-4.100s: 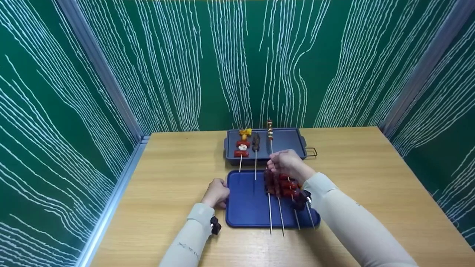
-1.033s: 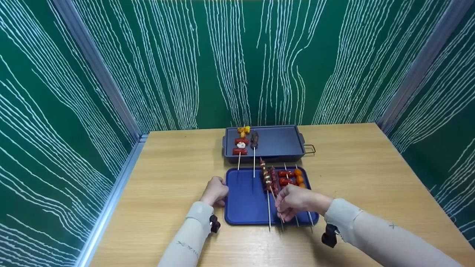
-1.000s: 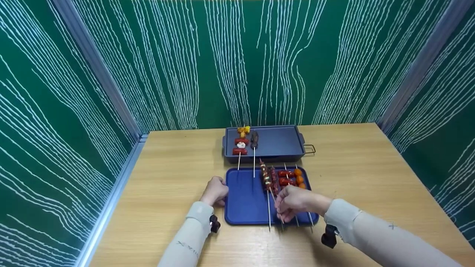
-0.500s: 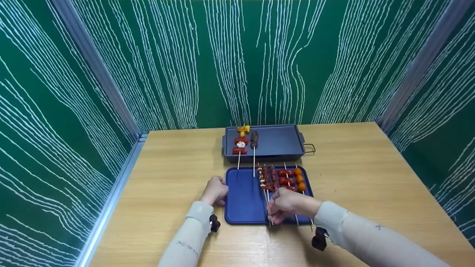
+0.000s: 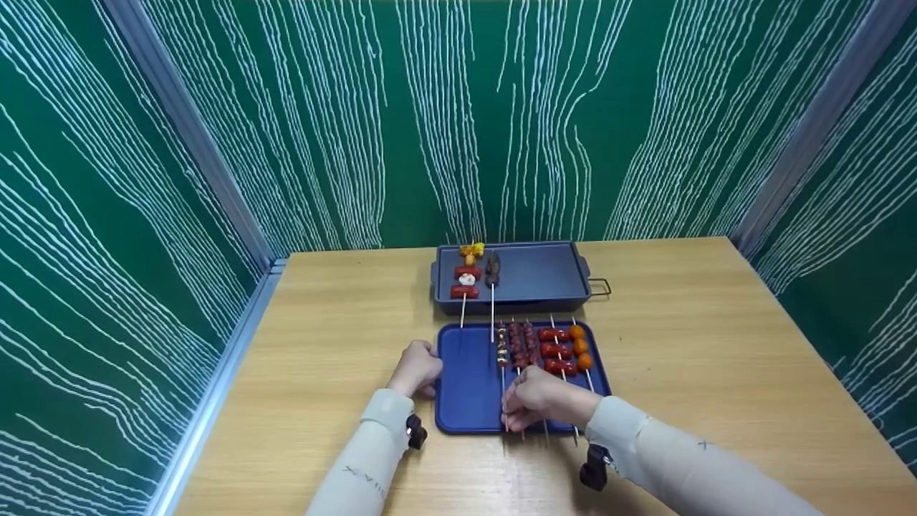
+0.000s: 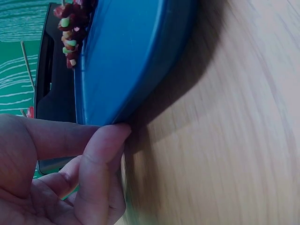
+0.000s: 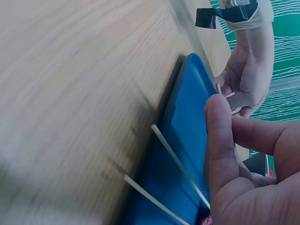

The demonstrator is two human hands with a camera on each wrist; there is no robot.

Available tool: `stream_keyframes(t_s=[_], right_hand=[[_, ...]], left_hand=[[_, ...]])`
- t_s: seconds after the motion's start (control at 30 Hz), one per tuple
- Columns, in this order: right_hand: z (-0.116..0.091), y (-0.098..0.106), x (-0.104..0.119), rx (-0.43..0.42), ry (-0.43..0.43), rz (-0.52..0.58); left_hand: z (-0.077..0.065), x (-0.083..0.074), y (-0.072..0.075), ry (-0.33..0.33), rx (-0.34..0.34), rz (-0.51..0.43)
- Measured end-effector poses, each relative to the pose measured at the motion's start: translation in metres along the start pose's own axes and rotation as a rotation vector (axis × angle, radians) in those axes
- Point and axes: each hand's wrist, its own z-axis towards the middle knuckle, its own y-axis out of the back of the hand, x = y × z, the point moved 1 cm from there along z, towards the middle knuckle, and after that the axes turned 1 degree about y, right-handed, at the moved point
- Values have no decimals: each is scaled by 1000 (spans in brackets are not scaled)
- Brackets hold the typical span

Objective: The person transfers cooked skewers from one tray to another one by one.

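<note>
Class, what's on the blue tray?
Two meat skewers, a sausage skewer and an orange-ball skewer; a mixed skewer, pinched by the right hand, is on or above the tray. That hand partly hides the meat skewers.

Head view: the right hand covers part of the sticks of the meat skewers. The right sleeve hides the near right corner of the blue tray. The bottom edge crops the left sleeve; its markings are too small to read.

Left wrist view: the top edge crops the multicoloured skewer; the left hand partly hides the griddle pan.
</note>
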Motion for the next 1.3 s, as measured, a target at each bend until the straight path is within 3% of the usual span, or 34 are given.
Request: stream_keyframes(t_s=[0.2,0.27,0.43,0.5,0.8,1.3], right_hand=[[4,-5,-3,-61,-14,-45],[5,-6,-4,-79,-19,-68],[9,-9,-8,-110,-12,-101],[10,-8,-10,-122,2,-120],[9,-6,-8,-178,2,-226],[5,-8,-1,-177,19,-296]], left_hand=[[0,0,1,0,6,-29],[9,10,-3,-28,8,-36],[11,11,-4,-35,13,-33],[1,1,-1,-12,17,-38],[-3,-1,0,1,17,-42],[-1,0,0,0,6,-45]])
